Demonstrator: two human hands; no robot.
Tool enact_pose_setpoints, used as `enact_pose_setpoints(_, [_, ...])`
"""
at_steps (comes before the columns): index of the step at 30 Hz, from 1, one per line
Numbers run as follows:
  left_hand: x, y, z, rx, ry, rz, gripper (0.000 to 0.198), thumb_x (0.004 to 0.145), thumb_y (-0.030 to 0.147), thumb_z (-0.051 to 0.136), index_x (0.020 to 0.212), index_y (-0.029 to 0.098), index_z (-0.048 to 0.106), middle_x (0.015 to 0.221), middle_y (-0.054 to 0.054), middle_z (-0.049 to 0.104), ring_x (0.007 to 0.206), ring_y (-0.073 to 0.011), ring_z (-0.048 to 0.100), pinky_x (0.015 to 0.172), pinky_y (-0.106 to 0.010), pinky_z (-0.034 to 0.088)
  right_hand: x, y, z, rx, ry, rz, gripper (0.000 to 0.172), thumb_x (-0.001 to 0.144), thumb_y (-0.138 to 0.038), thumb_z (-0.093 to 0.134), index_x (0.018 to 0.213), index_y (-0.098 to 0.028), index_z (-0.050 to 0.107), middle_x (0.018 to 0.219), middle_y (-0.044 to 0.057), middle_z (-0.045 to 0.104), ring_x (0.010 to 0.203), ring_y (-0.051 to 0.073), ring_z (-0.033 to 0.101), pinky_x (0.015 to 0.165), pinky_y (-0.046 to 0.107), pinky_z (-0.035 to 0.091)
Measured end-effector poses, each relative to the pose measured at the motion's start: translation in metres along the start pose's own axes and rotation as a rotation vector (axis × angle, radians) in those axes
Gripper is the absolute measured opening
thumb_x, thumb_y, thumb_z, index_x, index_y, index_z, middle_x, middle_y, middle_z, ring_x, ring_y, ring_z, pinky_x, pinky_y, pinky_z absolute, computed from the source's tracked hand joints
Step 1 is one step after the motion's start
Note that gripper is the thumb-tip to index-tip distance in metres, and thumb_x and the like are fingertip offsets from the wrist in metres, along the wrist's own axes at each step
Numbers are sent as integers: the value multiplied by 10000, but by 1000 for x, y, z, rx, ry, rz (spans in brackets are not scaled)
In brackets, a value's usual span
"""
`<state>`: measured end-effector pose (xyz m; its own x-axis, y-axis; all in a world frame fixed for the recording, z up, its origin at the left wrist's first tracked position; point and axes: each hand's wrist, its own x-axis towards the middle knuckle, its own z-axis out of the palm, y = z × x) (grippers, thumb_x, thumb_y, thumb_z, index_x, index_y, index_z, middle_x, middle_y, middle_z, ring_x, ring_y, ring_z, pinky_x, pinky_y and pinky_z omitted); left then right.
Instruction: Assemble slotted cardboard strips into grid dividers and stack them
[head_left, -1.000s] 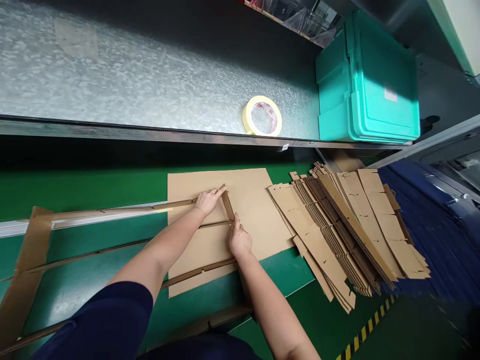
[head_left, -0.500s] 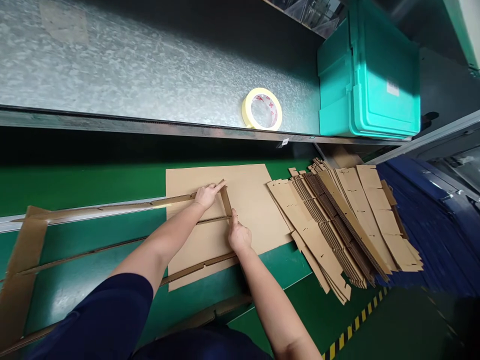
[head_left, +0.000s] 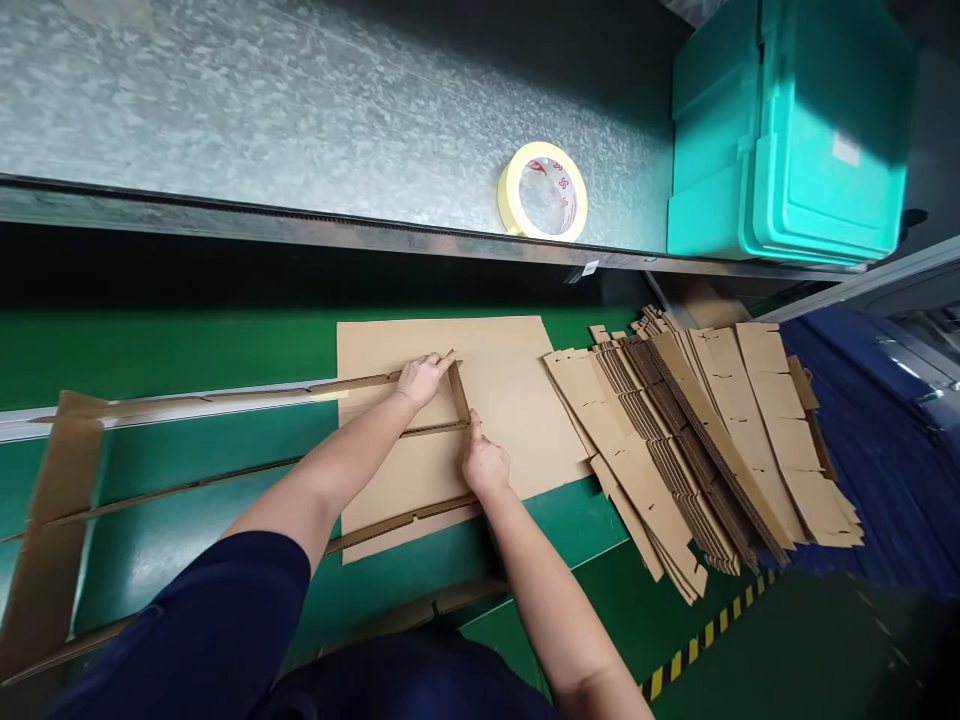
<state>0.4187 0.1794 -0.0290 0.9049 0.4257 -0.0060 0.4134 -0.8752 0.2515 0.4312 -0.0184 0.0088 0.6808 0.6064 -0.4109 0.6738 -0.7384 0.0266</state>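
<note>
Brown cardboard, a short cross strip [head_left: 459,393], lies between the person's two hands, above a flat cardboard sheet [head_left: 525,420]. With twelve o'clock straight away from the body, the strip's long axis runs from just left of twelve to just right of six. The left hand [head_left: 422,380] is at its far end, beside the far long strip [head_left: 360,382], index finger stretched towards two o'clock and the other fingers bent; from that fingertip the cross strip leads off at nearly six. The right hand [head_left: 486,465] is at the near end, by the middle long strip [head_left: 435,431], index pointing almost to twelve, the rest curled in; the cross strip lies at eleven from its tip. Neither hand is clearly nearer. Both thumbs are largely hidden, so whether the fingers are pinched on cardboard I cannot tell. Slotted cardboard pieces [head_left: 622,430] fan out at three o'clock from the right hand.
</note>
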Motion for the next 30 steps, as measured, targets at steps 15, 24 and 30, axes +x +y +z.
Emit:
enact_pose_setpoints(15, [-48, -1, -31, -111, 150, -52, 509, 938, 236, 362, 1445, 210, 334, 1514, -121, 292, 1414, -255, 204, 1115, -457, 275, -29, 35, 4, 344, 197, -46, 622, 977, -449, 199, 1508, -170, 33, 1454, 149, 381, 1298, 217, 412, 988, 354, 396])
enact_pose_setpoints(24, [-341, -57, -64, 127, 270, -580, 533, 927, 445, 368, 1432, 277, 362, 1530, -86, 273, 1431, -311, 138, 1115, -606, 115, -142, 79, 92, 103, 422, -175, 585, 958, -474, 213, 1465, -195, 302, 1520, 122, 290, 1418, 262, 176, 1059, 497, 254])
enact_pose_setpoints(30, [-407, -54, -24, 219, 151, -694, 536, 911, 478, 393, 1393, 250, 445, 1508, -127, 315, 1419, -336, 173, 1090, -652, 97, -135, 65, 97, 118, 403, -148, 671, 929, -523, 105, 1484, -175, 251, 1461, 124, 394, 1374, 256, 280, 1031, 507, 290])
